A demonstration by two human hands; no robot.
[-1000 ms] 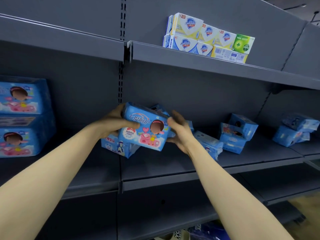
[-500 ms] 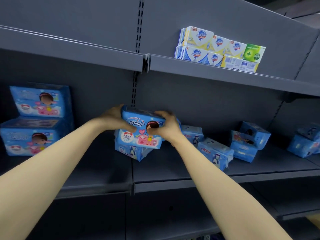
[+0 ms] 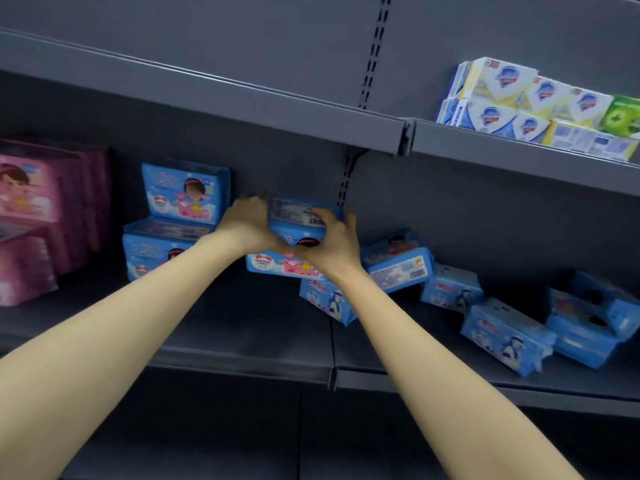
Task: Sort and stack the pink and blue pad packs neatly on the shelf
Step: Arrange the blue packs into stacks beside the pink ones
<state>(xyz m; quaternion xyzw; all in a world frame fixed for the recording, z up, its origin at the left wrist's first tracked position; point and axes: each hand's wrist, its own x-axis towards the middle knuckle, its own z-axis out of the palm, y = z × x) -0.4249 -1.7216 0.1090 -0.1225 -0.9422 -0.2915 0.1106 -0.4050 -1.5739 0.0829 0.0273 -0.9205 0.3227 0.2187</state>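
Okay, left hand: is gripping the left end of the blue pack, fingers curling over its top edge.
right hand: is gripping the right end of the same pack, fingers curling over the top, thumb lying on the front face.
blue pack: is being held between both hands above the middle shelf, printed front facing near, barcode side facing up; it is hanging just right of the blue stack, contact with the stack cannot be told.
blue stack: 2 packs, 1 standing on the other, are sitting at the far side of the shelf, left of the hands.
pink packs: are sitting piled at the left edge, left of the blue stack.
loose blue packs: several are lying jumbled and tilted, right of the hands.
middle shelf: grey metal, is carrying all the pad packs.
soap boxes: are sitting stacked on the upper shelf, far right.
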